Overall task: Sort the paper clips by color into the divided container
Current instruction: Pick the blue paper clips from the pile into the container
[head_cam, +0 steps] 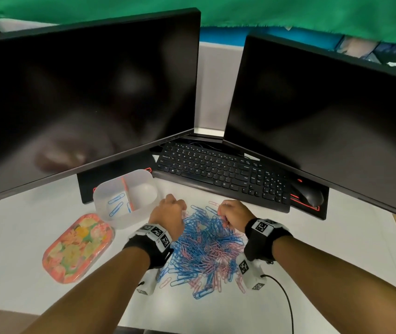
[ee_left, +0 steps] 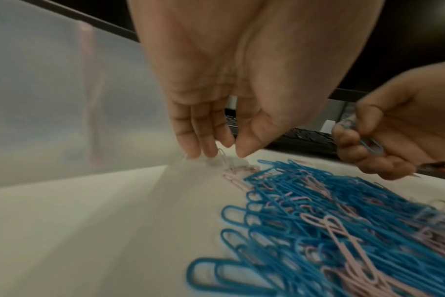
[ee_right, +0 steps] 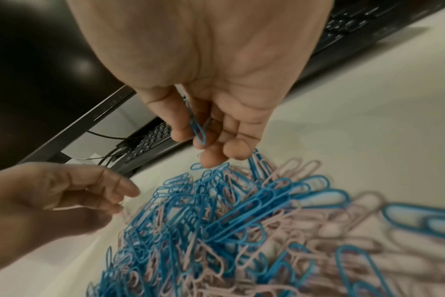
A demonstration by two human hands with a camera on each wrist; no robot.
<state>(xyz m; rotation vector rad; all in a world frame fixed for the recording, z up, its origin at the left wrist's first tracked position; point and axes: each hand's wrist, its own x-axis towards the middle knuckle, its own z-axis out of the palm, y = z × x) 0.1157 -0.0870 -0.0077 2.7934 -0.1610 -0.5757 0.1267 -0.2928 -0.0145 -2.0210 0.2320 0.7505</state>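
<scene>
A heap of blue and pink paper clips (head_cam: 206, 249) lies on the white desk between my hands. The translucent divided container (head_cam: 100, 201) stands to its left, with a few blue clips (head_cam: 116, 203) in the left compartment; the right one looks bare. My left hand (ee_left: 222, 150) reaches down at the heap's far left edge. Its fingertips (ee_left: 203, 148) touch a pink clip (ee_left: 224, 160), and the thumb stays apart. My right hand (ee_right: 211, 152) hovers over the heap's far side and holds a blue clip (ee_right: 197, 124) against its curled fingers.
A floral lid (head_cam: 78, 247) lies left of the heap, near the container. A black keyboard (head_cam: 223, 172) and mouse (head_cam: 310, 194) sit just beyond the clips, under two dark monitors (head_cam: 83, 97). A black cable (head_cam: 286, 300) trails from my right wrist.
</scene>
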